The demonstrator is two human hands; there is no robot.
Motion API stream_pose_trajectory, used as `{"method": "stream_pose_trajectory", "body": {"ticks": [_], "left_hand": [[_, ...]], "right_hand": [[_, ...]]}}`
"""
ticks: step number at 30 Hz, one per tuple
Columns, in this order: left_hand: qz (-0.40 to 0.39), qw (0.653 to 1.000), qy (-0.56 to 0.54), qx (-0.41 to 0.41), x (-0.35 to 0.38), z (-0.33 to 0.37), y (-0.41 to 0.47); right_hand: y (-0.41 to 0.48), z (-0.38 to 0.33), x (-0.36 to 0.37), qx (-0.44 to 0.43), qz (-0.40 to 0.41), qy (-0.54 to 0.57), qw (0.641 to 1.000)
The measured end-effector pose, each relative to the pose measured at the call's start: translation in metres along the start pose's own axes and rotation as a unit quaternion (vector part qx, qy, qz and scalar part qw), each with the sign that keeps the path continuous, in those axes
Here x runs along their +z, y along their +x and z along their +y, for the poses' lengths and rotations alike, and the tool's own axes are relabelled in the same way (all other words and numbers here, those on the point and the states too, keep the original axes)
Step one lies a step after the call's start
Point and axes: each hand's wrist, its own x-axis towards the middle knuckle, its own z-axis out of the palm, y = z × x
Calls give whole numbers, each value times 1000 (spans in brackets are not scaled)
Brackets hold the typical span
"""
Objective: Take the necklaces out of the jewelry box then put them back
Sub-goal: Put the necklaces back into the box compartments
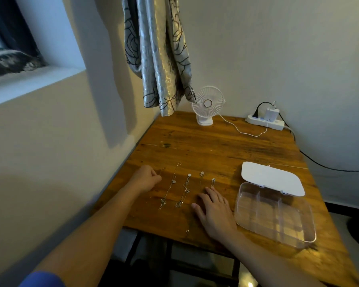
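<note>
On the left part of the wooden worktop (216,150), necklaces (174,181) out of the box, laid side by side in almost parallel lines, each one a thin chain with a small pendant, stretched from the far side toward the near edge. At the left end of this row, left hand (147,179) with fingers curled, fingertips right at one more very thin chain (162,171); too fine to tell whether pinched or only touched. Further right, right hand (214,212) flat on the wood, fingers straight and a little spread, lying over the near ends of the two rightmost chains, their pendants visible just beyond the fingertips. Near the front edge, a small metal piece (187,232), not clear what. Just beside the right hand, clear jewelry box (294,230) with dividers inside, its white lid (272,179) open and flat behind it. At the far side, a white fan (207,104) with a cable to a power strip (265,121), and above the corner a patterned curtain (158,54).
</note>
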Motion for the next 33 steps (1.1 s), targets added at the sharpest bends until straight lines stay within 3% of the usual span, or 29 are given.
{"method": "stream_pose_trajectory", "body": {"ticks": [3,7,11,16,18,22,25,28,33], "left_hand": [[46,995,-76,40,-16,22,-20],[37,987,-148,57,-28,53,-40],[-5,960,-265,92,-25,90,-61],[-40,926,-352,129,-1,141,-84],[-29,924,-358,128,12,162,-88],[-20,927,-359,108,41,200,-91],[-31,931,-352,89,65,222,-91],[-44,937,-337,75,87,232,-89],[-66,950,-298,60,118,228,-87]], "right_hand": [[-2,-1,-8,9,-18,39,999],[-19,-4,-32,1,-5,132,991],[-53,2,-81,-11,78,203,976],[-79,49,-123,22,234,201,951],[-84,82,-129,68,274,178,943],[-94,139,-117,174,273,115,939],[-102,154,-94,239,242,192,920],[-110,151,-79,241,252,265,899],[-112,152,-76,236,282,259,893]]}}
